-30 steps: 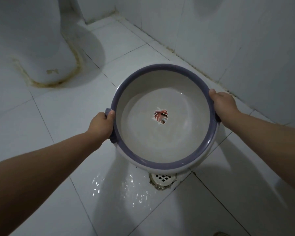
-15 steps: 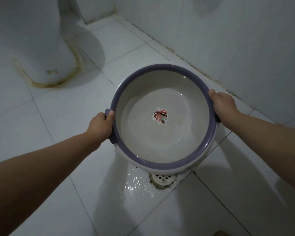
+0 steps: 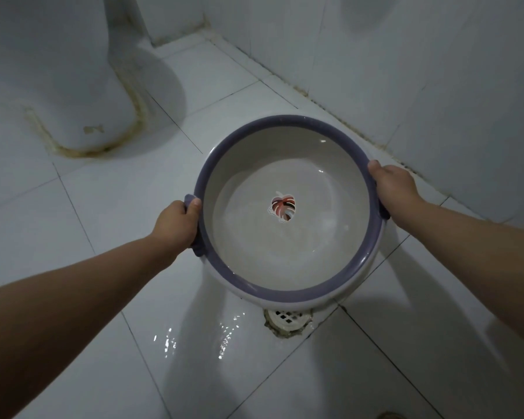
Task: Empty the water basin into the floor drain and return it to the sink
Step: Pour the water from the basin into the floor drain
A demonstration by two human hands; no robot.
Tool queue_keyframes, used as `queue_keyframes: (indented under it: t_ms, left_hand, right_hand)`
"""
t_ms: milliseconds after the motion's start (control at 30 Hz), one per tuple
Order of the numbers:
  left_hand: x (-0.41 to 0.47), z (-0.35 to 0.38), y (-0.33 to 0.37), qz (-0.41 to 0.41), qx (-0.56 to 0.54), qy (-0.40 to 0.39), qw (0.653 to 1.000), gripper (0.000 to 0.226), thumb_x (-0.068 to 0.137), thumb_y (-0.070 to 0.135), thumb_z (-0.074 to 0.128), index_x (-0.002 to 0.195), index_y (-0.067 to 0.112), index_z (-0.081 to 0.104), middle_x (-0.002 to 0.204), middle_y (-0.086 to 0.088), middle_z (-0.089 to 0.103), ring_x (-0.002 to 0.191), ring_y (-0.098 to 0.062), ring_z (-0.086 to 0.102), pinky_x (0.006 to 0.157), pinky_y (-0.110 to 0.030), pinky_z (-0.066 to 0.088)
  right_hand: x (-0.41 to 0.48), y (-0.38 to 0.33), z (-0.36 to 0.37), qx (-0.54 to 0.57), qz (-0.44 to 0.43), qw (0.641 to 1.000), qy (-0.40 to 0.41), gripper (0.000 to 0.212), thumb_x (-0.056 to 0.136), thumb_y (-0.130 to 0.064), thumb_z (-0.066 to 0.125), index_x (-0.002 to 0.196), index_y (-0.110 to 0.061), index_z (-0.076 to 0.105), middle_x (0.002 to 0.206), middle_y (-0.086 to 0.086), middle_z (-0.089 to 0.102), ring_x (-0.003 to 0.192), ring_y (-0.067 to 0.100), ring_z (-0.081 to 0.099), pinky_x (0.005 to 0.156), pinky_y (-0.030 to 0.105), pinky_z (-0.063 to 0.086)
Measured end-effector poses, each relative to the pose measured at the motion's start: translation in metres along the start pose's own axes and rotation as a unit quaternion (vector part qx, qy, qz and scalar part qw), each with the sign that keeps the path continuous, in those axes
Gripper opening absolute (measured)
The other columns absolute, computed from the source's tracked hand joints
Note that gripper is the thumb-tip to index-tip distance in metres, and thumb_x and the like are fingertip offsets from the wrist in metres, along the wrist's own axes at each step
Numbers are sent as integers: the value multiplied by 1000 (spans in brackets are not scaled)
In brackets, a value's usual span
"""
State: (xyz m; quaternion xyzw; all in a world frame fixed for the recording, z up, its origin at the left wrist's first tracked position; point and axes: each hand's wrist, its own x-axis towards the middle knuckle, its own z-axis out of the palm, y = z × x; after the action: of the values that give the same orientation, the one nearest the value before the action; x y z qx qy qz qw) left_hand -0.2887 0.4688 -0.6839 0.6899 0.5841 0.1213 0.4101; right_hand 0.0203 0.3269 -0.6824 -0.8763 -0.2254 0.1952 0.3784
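Observation:
A round white water basin (image 3: 288, 255) with a purple rim and a leaf picture on its bottom hangs above the tiled floor. A thin film of water lies inside it. My left hand (image 3: 176, 225) grips the purple handle on its left side. My right hand (image 3: 395, 187) grips the rim and handle on its right side. The floor drain (image 3: 288, 320), a white round grate, shows just below the basin's near edge, partly hidden by it. Water glistens on the tile (image 3: 200, 337) left of the drain.
A white toilet base (image 3: 73, 95) with a stained seal stands at the upper left. A tiled wall (image 3: 406, 71) runs along the right, close behind the basin. White floor tiles spread all around.
The basin and both hands have barely moved. The wet sheen on the tile beside the drain has shifted and spread slightly.

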Motion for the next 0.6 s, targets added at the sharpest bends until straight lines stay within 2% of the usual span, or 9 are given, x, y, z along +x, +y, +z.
queue_keyframes:
  t_ms: [133, 300, 433, 600]
  left_hand:
    - [0, -1, 0, 1, 4, 1, 1000, 40, 97, 33, 30, 87, 0, 52, 67, -8, 53, 64, -23, 52, 65, -34, 44]
    - [0, -2, -1, 4, 6, -2, 1000, 41, 97, 33, 31, 90, 0, 53, 68, -8, 53, 63, -22, 52, 56, -30, 41]
    - [1, -3, -2, 7, 8, -3, 1000, 40, 97, 33, 31, 89, 0, 53, 68, -7, 54, 67, -25, 53, 61, -31, 42]
    - [1, -2, -3, 9, 12, -2, 1000, 39, 98, 33, 30, 88, 3, 52, 68, -7, 54, 63, -19, 52, 54, -28, 41]
  right_hand:
    - [0, 0, -1, -2, -5, 1000, -1, 43, 93, -41, 38, 58, -15, 40, 63, 4, 44, 57, 17, 43, 50, 29, 31]
    - [0, -1, -2, 0, -5, 1000, -3, 43, 93, -41, 38, 59, -16, 41, 63, 4, 45, 58, 17, 44, 50, 28, 31]
    - [0, -2, -2, -8, -5, 1000, -4, 42, 93, -41, 37, 60, -15, 41, 63, 3, 45, 57, 16, 44, 49, 28, 31]
    - [-1, -3, -2, -16, -9, 1000, -6, 42, 94, -41, 36, 61, -15, 41, 63, 3, 44, 57, 15, 43, 49, 29, 30]
